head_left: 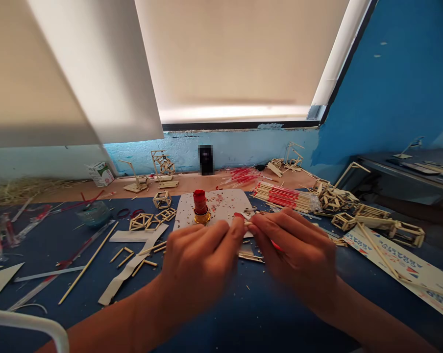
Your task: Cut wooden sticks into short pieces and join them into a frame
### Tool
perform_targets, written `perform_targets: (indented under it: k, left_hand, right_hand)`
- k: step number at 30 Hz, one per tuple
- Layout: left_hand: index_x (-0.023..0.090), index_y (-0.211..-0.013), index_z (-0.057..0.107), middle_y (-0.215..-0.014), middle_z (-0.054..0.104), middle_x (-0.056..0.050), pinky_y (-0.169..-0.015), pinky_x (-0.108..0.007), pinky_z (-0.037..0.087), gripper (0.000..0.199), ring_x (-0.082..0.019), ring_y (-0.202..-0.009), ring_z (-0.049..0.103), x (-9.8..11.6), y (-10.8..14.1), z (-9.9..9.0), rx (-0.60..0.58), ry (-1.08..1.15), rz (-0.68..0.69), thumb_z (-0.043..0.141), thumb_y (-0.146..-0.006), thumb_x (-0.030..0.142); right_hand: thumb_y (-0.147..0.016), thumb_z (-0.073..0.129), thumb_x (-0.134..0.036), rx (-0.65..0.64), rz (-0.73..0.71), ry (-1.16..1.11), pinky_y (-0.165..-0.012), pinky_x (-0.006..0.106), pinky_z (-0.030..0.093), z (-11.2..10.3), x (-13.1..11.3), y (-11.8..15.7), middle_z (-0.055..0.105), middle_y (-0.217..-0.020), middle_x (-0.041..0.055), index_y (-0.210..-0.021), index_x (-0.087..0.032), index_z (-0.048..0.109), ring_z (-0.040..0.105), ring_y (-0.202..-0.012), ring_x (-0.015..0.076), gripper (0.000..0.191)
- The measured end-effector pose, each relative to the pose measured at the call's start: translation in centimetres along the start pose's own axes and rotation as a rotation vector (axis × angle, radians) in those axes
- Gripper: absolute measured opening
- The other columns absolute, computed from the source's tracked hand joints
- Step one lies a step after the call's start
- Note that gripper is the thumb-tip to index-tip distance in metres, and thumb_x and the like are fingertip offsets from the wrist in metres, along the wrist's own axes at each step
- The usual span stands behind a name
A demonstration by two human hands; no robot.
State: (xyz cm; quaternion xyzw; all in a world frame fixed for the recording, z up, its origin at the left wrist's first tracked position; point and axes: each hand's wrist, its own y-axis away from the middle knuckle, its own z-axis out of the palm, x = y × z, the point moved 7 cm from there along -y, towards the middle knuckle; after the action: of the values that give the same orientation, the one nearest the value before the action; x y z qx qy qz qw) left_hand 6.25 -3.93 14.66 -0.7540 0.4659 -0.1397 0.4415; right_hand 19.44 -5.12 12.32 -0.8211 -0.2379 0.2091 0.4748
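Note:
My left hand (203, 260) is closed, its thumb and forefinger pinching a small wooden stick (248, 224). Close beside it, my right hand (298, 255) is curled round a red-handled cutter (276, 245), mostly hidden by the palm; a pale blade (246, 214) shows near the fingertips. The fingertips of both hands nearly meet at the stick. Behind them lies a pale board (225, 198) strewn with dark crumbs. On it stands a red-topped bottle (200, 206) with an amber base.
Small stick frames (141, 222) and paper strips (128, 274) lie left. A bundle of wooden sticks (280, 195) in red-printed wrap is behind my right hand. More stick structures (335, 201) and a printed sheet (405, 269) sit right. A glass bowl (93, 214) stands far left.

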Motion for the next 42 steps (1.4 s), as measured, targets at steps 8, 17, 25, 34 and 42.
perform_targets:
  k: [8, 17, 25, 34, 42]
  left_hand:
    - [0.008, -0.103, 0.069, -0.07, 0.064, 0.001, -0.049, -0.029, 0.039, 0.02, -0.012, -0.051, 0.057, -0.7, 0.9, 2.2, -0.149, 0.161, 0.053, 0.05, -0.099, 0.012]
    - [0.014, -0.104, 0.072, -0.065, 0.06, 0.002, -0.051, -0.028, 0.031, 0.017, -0.01, -0.052, 0.048, -3.9, 3.4, 1.3, -0.379, 0.492, 0.024, 0.057, -0.098, 0.014]
    - [0.019, -0.089, 0.073, -0.074, 0.072, -0.003, -0.057, -0.028, 0.04, 0.044, -0.018, -0.061, 0.062, -16.5, 14.3, 1.5, -0.821, 0.034, -0.609, 0.044, -0.104, 0.048]
    - [0.02, -0.127, 0.059, -0.13, 0.062, -0.013, -0.083, -0.038, 0.048, 0.05, -0.032, -0.108, 0.064, -18.2, 14.9, -0.9, -0.734, -0.121, -0.766, 0.041, -0.099, 0.059]
    - [0.017, -0.103, 0.07, -0.087, 0.069, -0.004, -0.067, -0.026, 0.047, 0.033, -0.016, -0.075, 0.061, -10.3, 7.0, 4.1, -0.529, 0.711, -0.849, 0.052, -0.099, 0.043]
  right_hand:
    - [-0.093, 0.067, -0.008, -0.151, -0.076, -0.117, -0.072, 0.03, 0.052, 0.0, 1.5, 0.1, 0.072, -0.08, 0.0065, -0.096, -0.01, 0.076, 0.062, -0.074, 0.0164, 0.009]
    - [-0.102, 0.057, -0.02, -0.561, -0.091, -0.276, -0.065, 0.03, 0.041, 1.9, 1.8, 0.8, 0.059, -0.071, 0.0, -0.095, -0.018, 0.074, 0.053, -0.066, 0.0137, 0.018]
    - [-0.108, 0.041, -0.025, -0.748, -0.01, -0.231, -0.071, 0.031, 0.045, 3.8, 5.5, 2.1, 0.069, -0.1, 0.0077, -0.124, -0.02, 0.068, 0.064, -0.081, 0.0185, 0.031]
    - [-0.107, 0.045, -0.027, -0.74, 0.096, -0.292, -0.062, 0.027, 0.042, 2.6, 5.8, 1.1, 0.072, -0.084, 0.0014, -0.116, -0.023, 0.066, 0.064, -0.07, 0.0152, 0.024]
    - [-0.1, 0.05, -0.009, -0.859, -0.156, -0.116, -0.063, 0.028, 0.036, 4.2, 3.6, -0.3, 0.069, -0.088, 0.0034, -0.113, -0.019, 0.067, 0.061, -0.07, 0.0153, 0.024]
